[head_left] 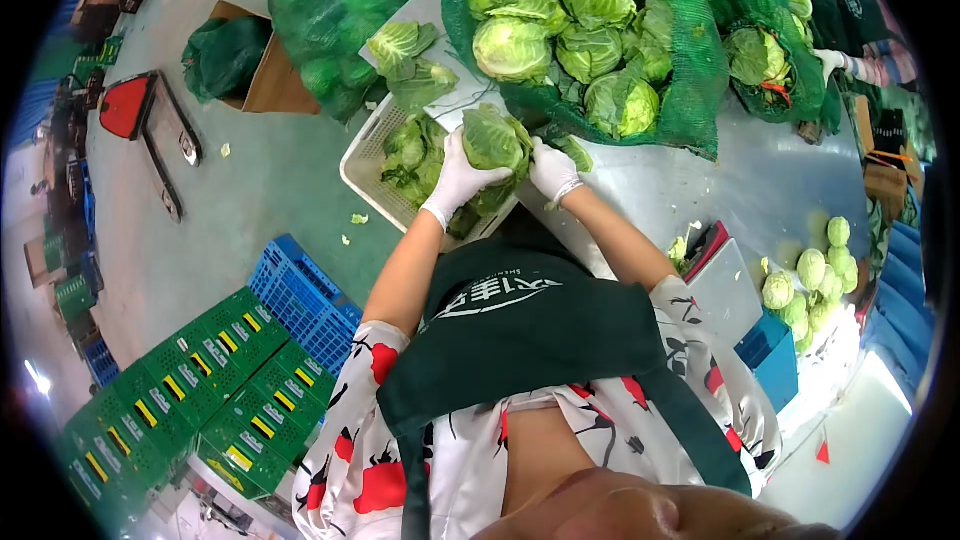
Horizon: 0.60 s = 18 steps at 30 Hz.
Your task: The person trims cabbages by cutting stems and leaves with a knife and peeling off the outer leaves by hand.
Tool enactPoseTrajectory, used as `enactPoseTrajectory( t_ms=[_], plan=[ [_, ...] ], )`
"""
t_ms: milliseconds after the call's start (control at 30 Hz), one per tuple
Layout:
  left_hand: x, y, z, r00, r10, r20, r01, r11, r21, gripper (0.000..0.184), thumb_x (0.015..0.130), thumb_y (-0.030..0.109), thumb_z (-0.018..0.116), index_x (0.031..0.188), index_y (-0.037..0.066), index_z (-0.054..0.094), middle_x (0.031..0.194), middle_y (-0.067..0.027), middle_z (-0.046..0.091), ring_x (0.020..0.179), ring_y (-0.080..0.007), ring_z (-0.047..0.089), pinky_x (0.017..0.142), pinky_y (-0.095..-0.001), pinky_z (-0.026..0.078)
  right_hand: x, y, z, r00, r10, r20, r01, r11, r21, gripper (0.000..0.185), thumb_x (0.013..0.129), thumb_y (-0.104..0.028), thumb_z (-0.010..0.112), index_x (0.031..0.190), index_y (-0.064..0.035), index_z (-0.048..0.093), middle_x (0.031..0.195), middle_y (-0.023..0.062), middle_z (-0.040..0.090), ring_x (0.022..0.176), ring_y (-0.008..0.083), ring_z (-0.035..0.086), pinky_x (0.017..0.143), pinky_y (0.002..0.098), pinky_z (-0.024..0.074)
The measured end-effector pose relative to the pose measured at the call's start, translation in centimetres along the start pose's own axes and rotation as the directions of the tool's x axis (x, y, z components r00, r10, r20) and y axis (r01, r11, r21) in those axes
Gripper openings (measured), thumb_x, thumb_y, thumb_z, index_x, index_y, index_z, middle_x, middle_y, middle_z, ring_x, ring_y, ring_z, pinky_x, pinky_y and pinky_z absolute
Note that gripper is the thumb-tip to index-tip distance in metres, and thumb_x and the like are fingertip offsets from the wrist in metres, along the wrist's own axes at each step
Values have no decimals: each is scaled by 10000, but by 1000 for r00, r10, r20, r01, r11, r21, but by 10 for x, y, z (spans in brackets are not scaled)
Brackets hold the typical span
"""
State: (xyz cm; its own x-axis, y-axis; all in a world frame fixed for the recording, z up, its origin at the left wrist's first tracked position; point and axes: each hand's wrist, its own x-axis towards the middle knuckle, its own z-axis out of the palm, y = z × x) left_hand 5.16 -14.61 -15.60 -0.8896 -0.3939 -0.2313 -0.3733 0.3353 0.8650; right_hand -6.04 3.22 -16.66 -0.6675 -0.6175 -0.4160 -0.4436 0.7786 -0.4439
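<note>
A green cabbage (492, 140) with loose outer leaves is held between my two white-gloved hands. My left hand (462, 176) grips its near left side, thumb across the front. At its right edge, my right hand (552, 172) is closed on the outer leaves; part of its fingers is hidden. Below and left of the cabbage stands a white plastic crate (362, 166) with leafy cabbage trimmings (412, 162) inside. Loose leaves (405, 60) lie on the table edge beyond. Just past my right hand is an opened green mesh sack (690, 60) full of cabbages (590, 50).
More filled mesh sacks (330, 20) stand at the back left. Another person's gloved hand (830, 62) works at a sack on the right. Trimmed cabbages (812, 270) lie far right by a blue bin (770, 355). Green crates (190, 380) and a blue crate (300, 285) are at lower left.
</note>
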Motion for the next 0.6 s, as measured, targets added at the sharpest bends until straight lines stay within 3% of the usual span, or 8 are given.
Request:
enactPoseTrajectory(
  t_ms=[33, 100, 267, 333, 367, 467, 500, 600],
  plan=[
    [-5, 8, -3, 1000, -6, -29, 8, 999, 48, 1112, 592, 342, 929, 1444, -22, 314, 1391, -238, 389, 1352, -345, 375, 1115, -389, 367, -5, 2, 4, 989, -83, -125, 89, 995, 43, 507, 866, -143, 533, 1369, -99, 490, 971, 212, 701, 885, 392, 679, 788, 472, 539],
    [-18, 22, -8, 990, -83, -114, 97, 988, 121, 1106, 611, 366, 918, 1447, -43, 320, 1418, -258, 385, 1328, -345, 425, 1111, -394, 373, -7, 2, 0, 1000, -9, 22, 3, 964, 264, 589, 859, -163, 553, 1438, -176, 445, 953, 218, 694, 889, 393, 673, 794, 466, 534],
    [-27, 0, 7, 942, -259, -214, 189, 935, -300, 999, 687, 345, 886, 1417, -74, 349, 1352, -231, 510, 1224, -304, 539, 1046, -374, 437, -21, -27, -7, 993, 20, 116, -76, 859, 507, 671, 849, -197, 584, 1493, -254, 404, 903, 226, 679, 837, 383, 666, 786, 448, 528],
    [-24, 8, 0, 908, -397, -134, 241, 757, -607, 908, 737, 318, 862, 1403, -63, 376, 1306, -203, 560, 1190, -272, 567, 1025, -354, 451, -25, -39, -4, 999, -20, 38, -5, 830, 558, 655, 847, -179, 585, 1481, -236, 429, 876, 216, 676, 791, 362, 673, 756, 433, 536],
    [-19, -9, -1, 892, -420, -169, 213, 718, -662, 787, 781, 258, 835, 1379, -39, 418, 1270, -150, 603, 1121, -225, 605, 982, -331, 478, -29, -39, -6, 985, 42, 166, -142, 742, 655, 637, 860, -128, 601, 1474, -203, 445, 877, 168, 698, 702, 282, 677, 685, 381, 545],
    [-24, -36, -28, 853, -493, 171, 347, 292, -891, 724, 848, 369, 753, 1408, 40, 435, 1314, -120, 599, 1191, -254, 596, 974, -445, 499, -22, -29, 5, 974, 197, 111, -200, 518, 832, 641, 866, -52, 560, 1480, -194, 445, 705, 31, 619, 474, 122, 549, 443, 273, 459],
    [-29, -47, -33, 867, -453, 205, 352, 267, -897, 697, 885, 438, 687, 1427, 79, 435, 1342, -116, 585, 1234, -272, 576, 985, -498, 497, -14, -15, 15, 983, 181, 29, -129, 571, 811, 616, 881, -53, 548, 1475, -175, 443, 698, 27, 617, 451, 112, 542, 415, 262, 448],
    [-53, -28, -49, 906, -359, 222, 265, 73, -962, 692, 895, 454, 664, 1441, 101, 426, 1362, -97, 575, 1225, -265, 586, 996, -509, 500, -34, -36, -33, 973, 92, 211, -217, 676, 704, 576, 908, -127, 550, 1474, -146, 444, 748, 52, 651, 491, 124, 578, 461, 275, 467]
  ],
)
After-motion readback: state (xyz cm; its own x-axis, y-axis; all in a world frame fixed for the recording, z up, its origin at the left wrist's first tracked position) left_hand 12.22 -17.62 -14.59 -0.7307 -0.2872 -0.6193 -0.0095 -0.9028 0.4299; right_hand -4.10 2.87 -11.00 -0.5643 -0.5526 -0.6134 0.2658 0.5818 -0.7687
